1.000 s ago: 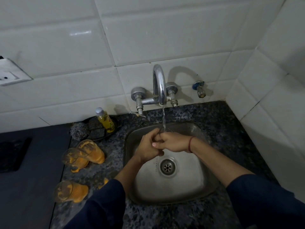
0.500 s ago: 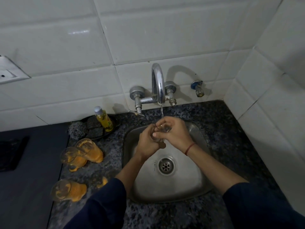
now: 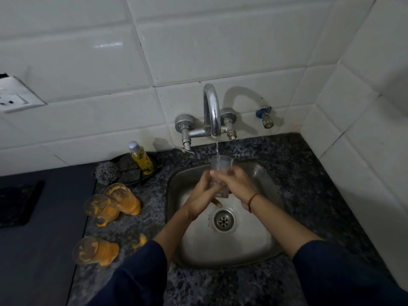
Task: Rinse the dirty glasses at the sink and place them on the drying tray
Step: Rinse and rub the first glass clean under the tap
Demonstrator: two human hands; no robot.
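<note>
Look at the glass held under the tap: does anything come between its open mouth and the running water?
Nothing visible does. Both hands, left hand and right hand, grip the glass low on its body, leaving the rim clear. The stream from the tap falls straight into it above the sink.

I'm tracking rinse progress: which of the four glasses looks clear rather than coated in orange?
The glass held by both hands under the tap's stream; the three dirty glasses on the counter left of the sink carry orange residue.
</note>
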